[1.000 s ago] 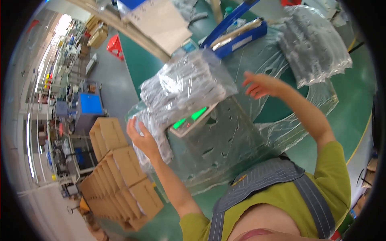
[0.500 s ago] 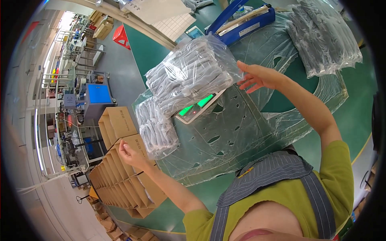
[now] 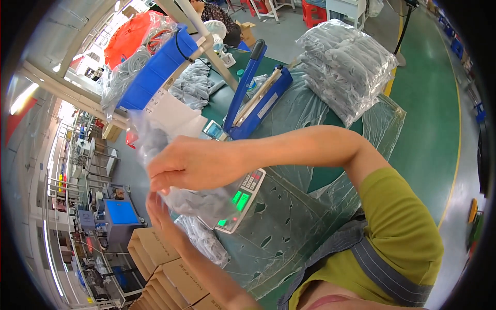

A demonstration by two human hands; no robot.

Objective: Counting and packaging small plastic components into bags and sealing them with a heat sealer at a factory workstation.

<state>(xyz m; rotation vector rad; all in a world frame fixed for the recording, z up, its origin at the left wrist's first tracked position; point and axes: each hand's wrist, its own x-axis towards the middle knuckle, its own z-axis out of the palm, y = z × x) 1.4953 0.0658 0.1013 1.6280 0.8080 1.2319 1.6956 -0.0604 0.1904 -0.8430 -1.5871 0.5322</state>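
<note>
A clear plastic bag of grey soft pieces [image 3: 199, 202] is tilted over the digital scale [image 3: 253, 178], blurred and partly hidden by my hand and forearm. My right hand [image 3: 191, 163] reaches across to the left with its fingers curled closed on the bag. Just below its fingertips is my left hand [image 3: 166, 222], fingers close together and pointing up at the bag's left end. What the left fingertips pinch is hidden. Another filled bag [image 3: 204, 240] lies beside the scale, below the tilted one.
A blue lever bag sealer [image 3: 263, 103] stands behind the scale. Several filled bags [image 3: 346, 72] are stacked at the far right. Divided cardboard boxes [image 3: 178, 279] are at the lower left. A blue bin [image 3: 157, 72] hangs on the frame, and a person [image 3: 219, 20] sits beyond.
My right hand has swung left across the bag, and my left hand has come up to meet it. The bag has tilted up, uncovering more of the scale. The view has shifted right.
</note>
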